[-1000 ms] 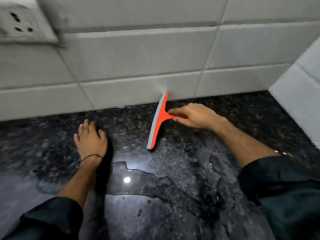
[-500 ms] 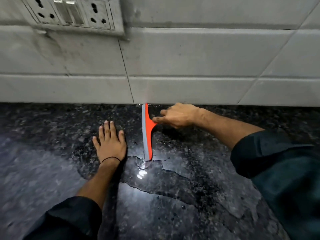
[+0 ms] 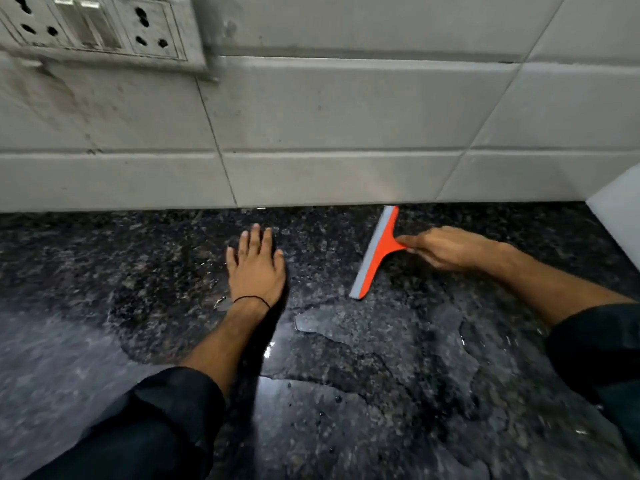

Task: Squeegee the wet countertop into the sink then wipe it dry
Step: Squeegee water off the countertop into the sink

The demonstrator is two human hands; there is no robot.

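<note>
The dark granite countertop below the tiled wall was wet in the head view, with a water sheet at lower centre. At centre right, the right hand gripped the orange squeegee by its handle. The left hand lay flat with straight fingers. No sink showed. Squeegeeing looked barely begun and drying undone.

Left grip flat on table, centre. Right of it lies squeegee, far end at base of wall behind; right grip on its handle, further right. Water film in front of both. Socket panel on wall, upper left
</note>
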